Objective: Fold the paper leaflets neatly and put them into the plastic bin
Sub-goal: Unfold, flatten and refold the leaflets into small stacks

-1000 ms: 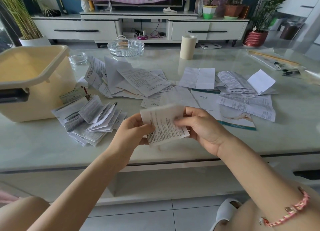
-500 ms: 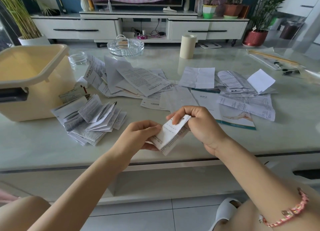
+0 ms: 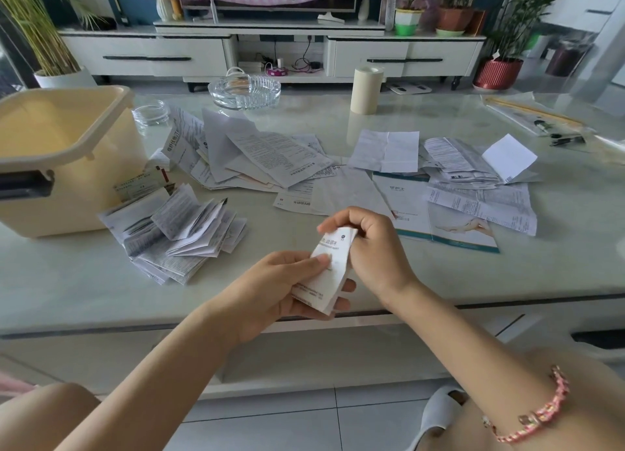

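A pale table [image 3: 338,119] carries loose sheets; near the cream bin [image 3: 67,166], both hands, left hand [image 3: 270,288] and right hand [image 3: 375,247], pinch one folded leaflet [image 3: 326,274].

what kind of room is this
Probably a home living room: a low TV cabinet with a cloth-covered screen on it, potted plants around it, and a coffee table with a glass ashtray.

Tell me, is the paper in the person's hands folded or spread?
Folded. The leaflet is a narrow strip with layered edges at its lower end; the left hand holds its bottom, the right hand pinches its top.
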Tool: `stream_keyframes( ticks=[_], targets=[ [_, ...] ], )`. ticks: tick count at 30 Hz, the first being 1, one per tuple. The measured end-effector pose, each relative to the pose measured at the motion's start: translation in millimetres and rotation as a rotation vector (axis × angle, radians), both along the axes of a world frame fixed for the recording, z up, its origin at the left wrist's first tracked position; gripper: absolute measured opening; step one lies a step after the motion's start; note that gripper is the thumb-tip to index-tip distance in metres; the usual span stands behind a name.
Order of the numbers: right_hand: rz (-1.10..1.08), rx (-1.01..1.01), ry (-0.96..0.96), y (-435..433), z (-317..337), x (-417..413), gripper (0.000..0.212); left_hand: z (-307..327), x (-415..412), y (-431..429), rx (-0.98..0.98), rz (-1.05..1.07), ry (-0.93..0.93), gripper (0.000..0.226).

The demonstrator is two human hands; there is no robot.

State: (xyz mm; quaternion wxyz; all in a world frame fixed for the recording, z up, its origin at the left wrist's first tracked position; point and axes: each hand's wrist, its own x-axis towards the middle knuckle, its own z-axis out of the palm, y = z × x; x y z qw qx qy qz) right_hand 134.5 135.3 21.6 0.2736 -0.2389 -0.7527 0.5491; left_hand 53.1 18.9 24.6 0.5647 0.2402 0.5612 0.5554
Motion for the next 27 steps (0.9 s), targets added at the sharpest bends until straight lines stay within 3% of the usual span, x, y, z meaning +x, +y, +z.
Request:
stream_keyframes(
  ticks=[2,6,10,14,18,20,23,27],
  targets=[
    [-0.032,-0.089,0.008,0,2,-2,0.019,-2,-1,-1,0.026,0.091,0.101,0.025],
    [0.137,-0.307,-0.095,4,6,1,0.039,-5,-3,-1,0.095,0.248,0.17,0.027],
    [0.2,-0.19,-0.158,-6,1,0,0.022,-6,-2,1,0.094,0.302,0.178,0.028],
    [0.117,-0.185,-0.074,-9,0,-3,0.015,-6,-2,3,0.055,0.304,0.13,0.044],
    [0.013,-0.027,-0.014,-5,-2,-6,0.042,-6,-6,5,-0.021,0.214,0.061,0.064],
    [-0.006,0.052,0.01,-5,-4,-8,0.05,-6,-5,4,-0.027,0.216,0.091,0.053],
    [0.009,0.131,0.011,-7,-3,-10,0.043,-7,-3,3,0.031,0.278,0.166,0.033],
    [0.118,-0.068,0.025,-9,3,-10,0.043,-10,-5,4,0.074,0.402,0.27,0.025]
  ],
)
